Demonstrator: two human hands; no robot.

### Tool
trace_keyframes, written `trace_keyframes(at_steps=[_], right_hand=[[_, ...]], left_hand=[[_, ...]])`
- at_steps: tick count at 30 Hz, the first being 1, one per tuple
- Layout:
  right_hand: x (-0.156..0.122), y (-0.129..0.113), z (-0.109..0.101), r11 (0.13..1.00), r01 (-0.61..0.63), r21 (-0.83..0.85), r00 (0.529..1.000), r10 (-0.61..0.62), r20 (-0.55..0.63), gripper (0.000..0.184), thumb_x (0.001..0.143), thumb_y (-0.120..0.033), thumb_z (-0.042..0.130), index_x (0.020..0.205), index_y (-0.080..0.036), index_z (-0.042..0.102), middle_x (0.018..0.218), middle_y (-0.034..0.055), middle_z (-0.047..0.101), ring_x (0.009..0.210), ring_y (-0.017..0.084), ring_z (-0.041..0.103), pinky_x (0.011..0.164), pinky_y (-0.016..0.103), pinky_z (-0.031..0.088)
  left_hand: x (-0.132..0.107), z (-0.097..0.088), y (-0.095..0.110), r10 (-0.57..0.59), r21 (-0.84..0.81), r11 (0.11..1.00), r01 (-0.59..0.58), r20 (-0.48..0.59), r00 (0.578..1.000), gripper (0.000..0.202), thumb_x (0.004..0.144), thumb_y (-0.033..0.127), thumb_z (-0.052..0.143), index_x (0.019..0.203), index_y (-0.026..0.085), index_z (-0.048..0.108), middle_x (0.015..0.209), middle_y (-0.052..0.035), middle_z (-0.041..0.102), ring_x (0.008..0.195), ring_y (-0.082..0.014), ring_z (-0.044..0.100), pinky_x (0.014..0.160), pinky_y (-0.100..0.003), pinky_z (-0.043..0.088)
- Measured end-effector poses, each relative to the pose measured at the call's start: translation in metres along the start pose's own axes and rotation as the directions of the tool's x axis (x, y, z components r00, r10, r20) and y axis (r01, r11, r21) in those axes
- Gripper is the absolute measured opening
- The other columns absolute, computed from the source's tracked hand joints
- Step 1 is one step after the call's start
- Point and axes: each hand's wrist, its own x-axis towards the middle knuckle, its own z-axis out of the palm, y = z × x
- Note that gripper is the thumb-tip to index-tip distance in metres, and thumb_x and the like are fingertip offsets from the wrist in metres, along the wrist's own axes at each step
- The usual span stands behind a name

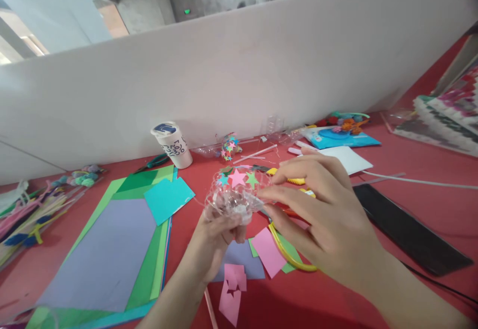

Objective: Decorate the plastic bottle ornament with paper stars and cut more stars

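The clear plastic ornament, with pink, green and blue paper stars along its top, is above the middle of the red table. The left hand pinches it from below; the right hand has its fingertips close together at its right edge, though I cannot tell whether they grip it. Beneath, a yellow-handled tool, partly hidden by the right hand, lies over pink paper; nearer is a pink scrap with a star-shaped hole. Beyond the ornament sits a star-covered ball. Left of it, a lidded white tumbler leans slightly, its contents hidden. Coloured sheets lie stacked to the left, with turquoise paper overlapping them. Far right, a blue packet bears fuzzy flowers on top; a black slab lies nearer, beside the right hand.
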Motion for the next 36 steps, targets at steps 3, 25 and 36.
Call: trace_keyframes(at_steps=[3,25,36], right_hand=[[0.0001,-0.0005,0.0001,1.0,-0.021,0.002,0.999,0.021,0.031,0.009,0.083,-0.012,0.058,0.076,-0.017,0.063,0.094,0.009,0.058,0.094,0.023,0.049,0.089,0.045,0.041],[-0.0028,0.0003,0.0052,0.998,0.061,-0.012,0.997,-0.06,0.045,0.014,0.081,-0.009,0.059,0.089,-0.017,0.067,0.103,0.0089,0.057,0.101,0.024,0.048,0.097,0.049,0.038],[-0.0011,0.0016,0.0048,0.996,0.094,-0.011,0.994,-0.093,0.062,0.017,0.081,-0.009,0.057,0.094,-0.015,0.066,0.102,0.0101,0.057,0.102,0.025,0.048,0.097,0.051,0.038]], left_hand=[[-0.001,-0.0021,-0.0006,-0.061,-0.014,0.998,0.061,0.043,0.997,0.005,0.073,0.013,0.059,0.074,0.014,0.063,0.057,0.001,0.054,0.049,-0.0077,0.046,0.052,-0.021,0.036],[-0.0015,-0.0005,-0.0015,-0.087,-0.009,0.996,0.088,0.068,0.994,0.006,0.071,0.012,0.061,0.073,0.016,0.065,0.057,0.0021,0.053,0.049,-0.0075,0.046,0.05,-0.021,0.035],[0.0001,-0.0038,0.001,-0.05,0.079,0.996,0.048,0.027,0.998,0.005,0.069,0.015,0.065,0.072,0.017,0.062,0.057,0.0027,0.053,0.05,-0.0087,0.048,0.05,-0.022,0.037]])
